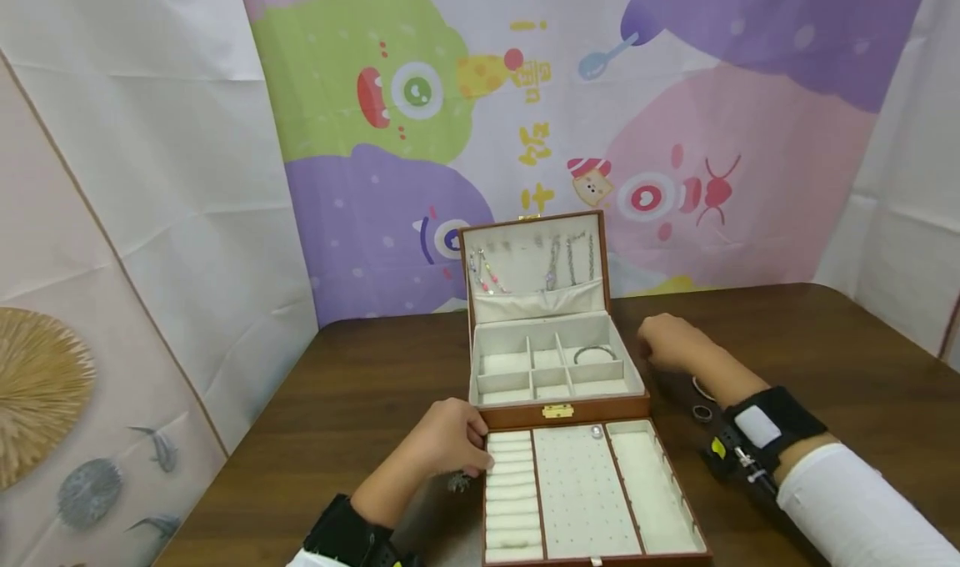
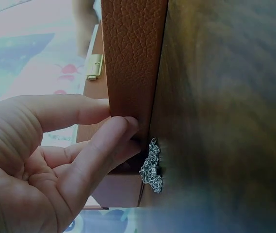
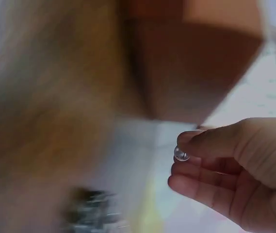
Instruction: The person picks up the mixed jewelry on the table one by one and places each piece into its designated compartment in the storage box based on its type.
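Note:
My left hand (image 1: 447, 438) holds the left edge of a brown leather jewelry tray (image 1: 577, 500). In the left wrist view, its thumb lies on the tray's outer wall (image 2: 133, 53) and the index finger on the rim. A bunched silver chain (image 2: 152, 167) lies on the table beside those fingers. My right hand (image 1: 675, 342), right of the open jewelry box (image 1: 566, 413), pinches a small shiny round earring (image 3: 181, 154) between thumb and finger. One pearly stud (image 1: 596, 431) sits at the top of the tray's perforated panel; ring rolls (image 1: 512, 492) line its left side.
The box's raised lid (image 1: 487, 307) carries several hanging necklaces (image 1: 552, 263). A bangle (image 1: 594, 350) lies in a right-hand compartment. On the table near my right forearm are a ring-shaped piece (image 1: 702, 413) and a partly covered hoop (image 1: 701, 390). A patterned cloth (image 1: 375, 233) hangs behind.

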Demonstrator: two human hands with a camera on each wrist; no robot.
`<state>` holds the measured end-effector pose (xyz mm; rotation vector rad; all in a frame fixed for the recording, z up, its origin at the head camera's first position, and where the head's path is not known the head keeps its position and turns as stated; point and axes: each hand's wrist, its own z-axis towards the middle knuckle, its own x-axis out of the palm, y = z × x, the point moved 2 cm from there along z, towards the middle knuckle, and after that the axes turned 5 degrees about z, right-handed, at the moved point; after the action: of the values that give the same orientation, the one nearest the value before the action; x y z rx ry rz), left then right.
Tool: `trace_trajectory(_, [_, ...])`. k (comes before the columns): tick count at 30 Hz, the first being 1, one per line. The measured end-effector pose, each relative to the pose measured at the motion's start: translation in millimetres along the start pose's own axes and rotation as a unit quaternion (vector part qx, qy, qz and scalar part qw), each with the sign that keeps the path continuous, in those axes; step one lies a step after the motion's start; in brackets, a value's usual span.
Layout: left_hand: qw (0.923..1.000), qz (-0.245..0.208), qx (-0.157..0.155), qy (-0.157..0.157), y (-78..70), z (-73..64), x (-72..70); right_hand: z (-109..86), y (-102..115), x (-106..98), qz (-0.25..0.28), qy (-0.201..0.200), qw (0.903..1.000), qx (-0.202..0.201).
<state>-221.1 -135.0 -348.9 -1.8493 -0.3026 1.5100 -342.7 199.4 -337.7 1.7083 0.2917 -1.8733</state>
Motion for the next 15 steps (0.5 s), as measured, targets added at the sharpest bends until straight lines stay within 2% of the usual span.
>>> trace_trajectory(4, [1.0000, 0.000, 0.001, 0.000, -0.5, -0.6, 0.2, -14.7, 23, -20, 0.014, -0.064, 0.9971, -0.039])
trace_trajectory(8, [1.0000, 0.001, 0.004, -0.003, -1.0, -1.1, -0.5, -29.1, 50, -31, 0.033, -0.118, 0.9890, -0.082])
trace_trajectory(11, [1.0000, 0.002, 0.006, -0.004, -0.6, -1.3, -0.2, -40.5, 68, -29, 0.056, -0.130, 0.9842, -0.106])
trace_trajectory(15, [1.0000, 0.002, 0.006, -0.004, 0.0, -1.5, 0.1, -49.4, 84, -21, 0.095, -0.116, 0.9804, -0.128])
